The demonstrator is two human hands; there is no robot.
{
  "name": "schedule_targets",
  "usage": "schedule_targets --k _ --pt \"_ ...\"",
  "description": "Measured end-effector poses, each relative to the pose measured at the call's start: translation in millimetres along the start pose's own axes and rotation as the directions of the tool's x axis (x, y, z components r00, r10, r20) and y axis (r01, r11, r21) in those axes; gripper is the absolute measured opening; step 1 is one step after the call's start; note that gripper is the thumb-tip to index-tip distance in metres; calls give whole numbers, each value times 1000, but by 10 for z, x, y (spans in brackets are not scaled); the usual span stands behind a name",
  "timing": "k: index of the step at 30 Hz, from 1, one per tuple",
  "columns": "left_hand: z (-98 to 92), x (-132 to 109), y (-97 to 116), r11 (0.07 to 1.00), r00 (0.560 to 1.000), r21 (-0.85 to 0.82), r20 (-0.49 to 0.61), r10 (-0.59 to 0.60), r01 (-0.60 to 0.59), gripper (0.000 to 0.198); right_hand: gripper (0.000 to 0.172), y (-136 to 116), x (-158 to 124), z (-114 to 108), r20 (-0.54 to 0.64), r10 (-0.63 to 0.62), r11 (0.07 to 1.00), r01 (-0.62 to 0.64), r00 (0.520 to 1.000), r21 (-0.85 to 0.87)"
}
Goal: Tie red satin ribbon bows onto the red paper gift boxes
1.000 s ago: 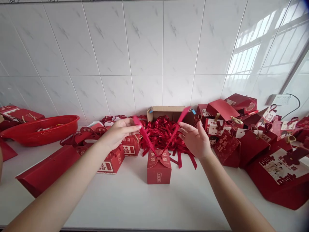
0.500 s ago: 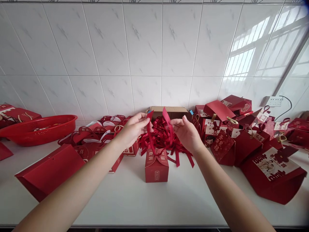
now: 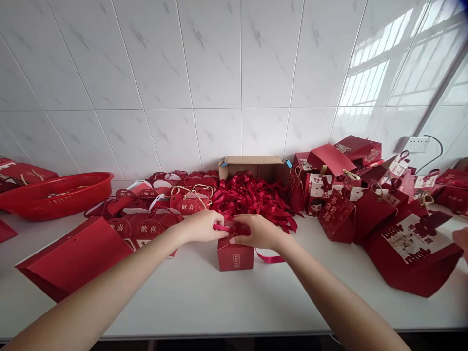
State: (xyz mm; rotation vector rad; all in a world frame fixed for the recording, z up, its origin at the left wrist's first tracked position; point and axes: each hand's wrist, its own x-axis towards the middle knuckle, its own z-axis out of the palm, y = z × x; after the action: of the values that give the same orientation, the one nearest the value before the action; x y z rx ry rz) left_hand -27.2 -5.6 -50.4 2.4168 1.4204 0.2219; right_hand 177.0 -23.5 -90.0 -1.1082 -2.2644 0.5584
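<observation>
A small red gift box (image 3: 236, 257) stands upright on the white table in front of me. Pinched in my left hand (image 3: 204, 226) is a red ribbon (image 3: 221, 227), at the upper left of the box top. My right hand (image 3: 258, 231) curls over the top right of the box, its fingertips at the ribbon there; what lies between them is partly hidden. A loop of ribbon hangs to the right of the box below my right wrist. Just behind the box is a heap of red ribbons (image 3: 256, 197), spilling from a cardboard box (image 3: 256, 160).
Several red gift boxes (image 3: 148, 228) with cord or ribbon handles crowd the left, beside a red plastic basket (image 3: 58, 207) and a large folded red box (image 3: 73, 256). More red boxes (image 3: 376, 209) pile up at right. Another person's hand (image 3: 461, 241) shows at the right edge.
Both hands have come down from the raised ribbon ends onto the box top. The ribbon now lies low across the box, with a loop at right. Another person's hand has appeared at the right edge.
</observation>
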Motion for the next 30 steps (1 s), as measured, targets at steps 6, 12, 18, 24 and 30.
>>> schedule_targets --k 6,12,18,24,30 --pt "26 56 127 983 992 -164 80 99 -84 32 31 26 -10 88 13 -24 996 23 1000 92" --pt "128 132 237 965 992 -246 61 109 -91 27 23 36 -9 113 2 16 996 -16 1000 93" --pt "116 71 43 977 1000 -212 -19 -11 6 22 41 45 -31 107 -8 12 996 -11 1000 93" --pt "138 -7 -105 979 996 -192 -33 -77 70 22 48 67 -31 134 -1 43 996 -43 999 81" --pt "144 -29 -56 979 995 -196 -64 -72 58 22 52 84 -35 152 -1 65 994 -64 998 92"
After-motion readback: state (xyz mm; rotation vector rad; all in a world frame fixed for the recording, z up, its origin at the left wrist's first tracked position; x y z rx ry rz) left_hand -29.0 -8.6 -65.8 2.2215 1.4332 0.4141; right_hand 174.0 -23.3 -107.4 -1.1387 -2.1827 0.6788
